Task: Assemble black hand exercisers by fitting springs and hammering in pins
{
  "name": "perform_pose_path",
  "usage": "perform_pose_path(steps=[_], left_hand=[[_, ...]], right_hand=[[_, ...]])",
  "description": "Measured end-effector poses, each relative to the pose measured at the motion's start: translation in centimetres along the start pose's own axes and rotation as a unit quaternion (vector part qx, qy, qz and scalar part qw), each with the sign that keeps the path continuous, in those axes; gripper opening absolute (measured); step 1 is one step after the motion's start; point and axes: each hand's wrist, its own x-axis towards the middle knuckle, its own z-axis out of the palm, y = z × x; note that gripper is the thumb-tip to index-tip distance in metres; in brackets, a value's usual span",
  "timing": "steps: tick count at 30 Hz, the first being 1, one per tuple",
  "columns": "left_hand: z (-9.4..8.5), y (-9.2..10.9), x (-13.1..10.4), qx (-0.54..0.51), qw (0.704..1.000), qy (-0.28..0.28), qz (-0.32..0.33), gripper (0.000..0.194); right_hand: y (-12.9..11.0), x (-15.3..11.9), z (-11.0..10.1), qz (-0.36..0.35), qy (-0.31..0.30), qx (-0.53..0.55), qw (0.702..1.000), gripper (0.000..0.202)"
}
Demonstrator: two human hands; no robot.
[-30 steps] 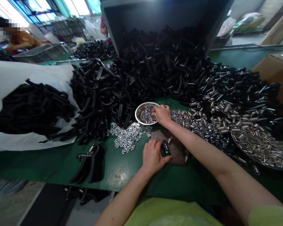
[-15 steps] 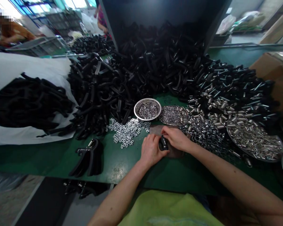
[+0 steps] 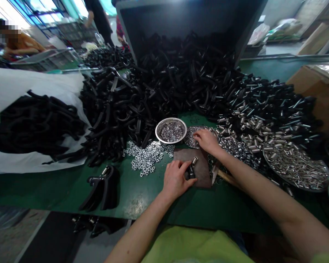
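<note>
A small black part (image 3: 191,173) with a metal spring (image 3: 194,161) at its upper end stands on the brown pad (image 3: 205,170). My left hand (image 3: 177,179) is closed round the black part, thumb and fingers on either side. Farther forward and right, my right hand (image 3: 206,140) reaches over the shallow dish of small metal pieces (image 3: 191,141), its fingertips pinched together at the pieces. Whatever lies between those fingertips is too small to make out. A round metal bowl of small pins (image 3: 171,130) is just left of that dish.
Metal nuts (image 3: 146,157) are scattered left of the pad. Black parts (image 3: 142,95) are heaped behind. A tool with a wooden handle (image 3: 227,178) lies under my right forearm. Springs (image 3: 254,131) and a pin tray (image 3: 296,168) lie right. A person (image 3: 22,42) sits far left; another stands behind.
My right hand has left the black part and moved forward to the shallow dish. The spring and the wooden-handled tool are now exposed. My left hand keeps its hold. A standing person appears behind.
</note>
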Motion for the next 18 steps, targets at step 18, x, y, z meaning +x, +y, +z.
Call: perform_pose_path(steps=[18], left_hand=[[-0.7,-0.1,1.0,-0.373,0.907,0.042,-0.192,0.055]], right_hand=[[1.8,1.9,0.3,0.102,0.063,0.090,0.989,0.017]])
